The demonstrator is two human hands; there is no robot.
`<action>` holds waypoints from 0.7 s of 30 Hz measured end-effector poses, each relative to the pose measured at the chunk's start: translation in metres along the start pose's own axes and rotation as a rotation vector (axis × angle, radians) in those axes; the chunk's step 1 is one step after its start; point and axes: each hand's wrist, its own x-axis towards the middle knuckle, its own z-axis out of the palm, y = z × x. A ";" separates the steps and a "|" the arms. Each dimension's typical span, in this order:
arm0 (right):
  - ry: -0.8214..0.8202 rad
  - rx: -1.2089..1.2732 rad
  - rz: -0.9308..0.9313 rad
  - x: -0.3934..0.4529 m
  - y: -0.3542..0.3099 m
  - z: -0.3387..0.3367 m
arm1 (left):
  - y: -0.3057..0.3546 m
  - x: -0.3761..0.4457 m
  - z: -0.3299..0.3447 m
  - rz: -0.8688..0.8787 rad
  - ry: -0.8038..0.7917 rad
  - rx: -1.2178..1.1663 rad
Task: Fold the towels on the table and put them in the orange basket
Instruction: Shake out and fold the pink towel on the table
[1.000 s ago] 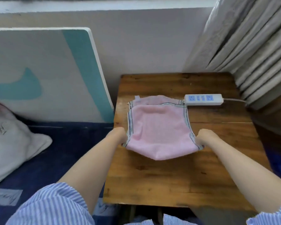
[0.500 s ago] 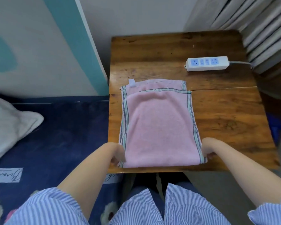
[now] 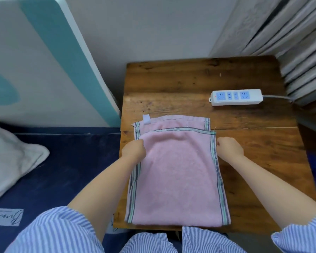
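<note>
A white power strip (image 3: 236,97) with blue sockets lies flat at the far right, its grey cable (image 3: 276,97) running toward the pleated curtain (image 3: 288,39). A white and teal board (image 3: 44,61) leans against the wall. A white pillow (image 3: 9,157) rests on the dark blue mattress (image 3: 62,172).

Head view of the person's own body. Both forearms are bare from the elbow down, ending in the left hand (image 3: 134,151) and the right hand (image 3: 229,149), neither wearing rings, a watch or gloves. Each upper arm carries a short sleeve of blue-and-white pinstriped fabric: the left sleeve (image 3: 57,232) is broad and creased, the right sleeve (image 3: 303,236) has a wavy hem. Matching striped trousers (image 3: 181,241) appear along the lower edge.
</note>
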 end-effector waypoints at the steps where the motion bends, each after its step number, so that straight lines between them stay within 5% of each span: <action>1: 0.025 0.011 -0.041 0.008 -0.002 -0.003 | 0.004 0.007 -0.004 0.005 0.005 -0.011; 8: -0.054 0.011 -0.172 0.047 -0.017 -0.002 | 0.031 0.050 -0.011 0.084 0.038 0.024; 13: 0.005 -0.065 -0.185 0.060 -0.016 -0.004 | 0.029 0.068 -0.009 0.110 -0.151 0.132; 21: -0.133 0.287 -0.322 0.064 -0.008 -0.056 | -0.013 0.063 -0.061 0.288 -0.415 -0.019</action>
